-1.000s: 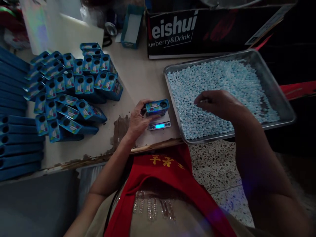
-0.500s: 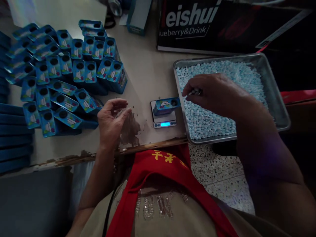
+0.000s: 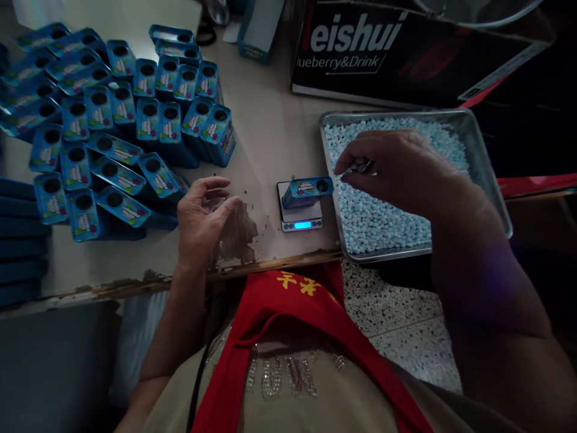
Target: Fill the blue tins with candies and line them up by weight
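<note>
Several small pale candies (image 3: 359,166) show between the curled fingers of my right hand (image 3: 387,168), over the left part of a metal tray (image 3: 489,159) filled with pale blue and white candies (image 3: 383,222). Left of the tray, a small scale (image 3: 302,216) with a lit blue display carries one blue box (image 3: 308,190), whose dark round hole faces up. My left hand (image 3: 202,216) hovers near the table's front edge, between the scale and the grouped boxes; its fingers are apart and hold nothing.
Many blue boxes (image 3: 98,107) with round holes stand close together at the left. Stacked blue pieces (image 3: 20,240) lie at the far left edge. A large black carton (image 3: 356,60) stands behind the tray. An open blue carton (image 3: 261,30) is at the back.
The view has shifted slightly, so the boxes and tray appear moved. My right hand still holds candies over the tray, and my left hand keeps nearly the same pose.
</note>
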Available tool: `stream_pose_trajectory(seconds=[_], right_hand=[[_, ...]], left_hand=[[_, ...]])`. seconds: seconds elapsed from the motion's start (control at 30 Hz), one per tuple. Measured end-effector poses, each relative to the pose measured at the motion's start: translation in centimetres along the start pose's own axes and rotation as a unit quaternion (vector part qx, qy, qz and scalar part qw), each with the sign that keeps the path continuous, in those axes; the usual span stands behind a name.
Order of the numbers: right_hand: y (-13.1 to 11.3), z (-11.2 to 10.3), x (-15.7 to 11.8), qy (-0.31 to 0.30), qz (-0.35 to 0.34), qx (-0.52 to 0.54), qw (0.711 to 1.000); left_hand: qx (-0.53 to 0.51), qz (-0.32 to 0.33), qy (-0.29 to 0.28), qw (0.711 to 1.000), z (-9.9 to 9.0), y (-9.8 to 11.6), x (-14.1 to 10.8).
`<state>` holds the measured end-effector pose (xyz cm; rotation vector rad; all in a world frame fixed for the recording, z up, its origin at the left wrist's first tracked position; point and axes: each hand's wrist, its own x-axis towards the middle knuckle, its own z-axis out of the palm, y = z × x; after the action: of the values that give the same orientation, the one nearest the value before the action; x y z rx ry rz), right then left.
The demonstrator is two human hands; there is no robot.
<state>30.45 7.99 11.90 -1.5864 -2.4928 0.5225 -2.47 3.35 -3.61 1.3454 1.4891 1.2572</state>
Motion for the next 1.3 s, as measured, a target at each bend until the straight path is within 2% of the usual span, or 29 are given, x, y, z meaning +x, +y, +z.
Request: stream_pose_trajectory(seconds=[0.47, 0.63, 0.8, 1.0, 1.17, 1.3], right_hand=[[0.2, 0.1, 0.3, -0.004, -0.008, 0.031, 0.999], [1.4, 0.0, -0.1, 0.013, 0.001, 0.035, 0.999], [2.7, 0.4, -0.7, 0.031, 0.017, 0.087, 0.996], [1.5, 1.4, 0.2, 0.002, -0.007, 0.093, 0.996], [0.9, 2.1, 0.3, -0.025, -0.043, 0.043, 0.998], [1.2, 2.6, -0.1, -0.005, -0.056, 0.053, 0.997]], left_hand=[[-0.010, -0.027, -0.039, 0.999, 1.1, -0.5, -0.1], [-0.010, -0.024, -0.050, 0.998, 1.9, -0.2, 0.1], [0.006, -0.022, -0.083, 0.996, 3.6, 0.3, 0.3], [0.023, -0.019, -0.138, 0.990, 5.8, 1.6, 0.2], [0.049, -0.034, -0.140, 0.988, 5.8, 2.3, 0.1], [0.046, -0.034, -0.136, 0.989, 5.6, 2.2, 0.2]])
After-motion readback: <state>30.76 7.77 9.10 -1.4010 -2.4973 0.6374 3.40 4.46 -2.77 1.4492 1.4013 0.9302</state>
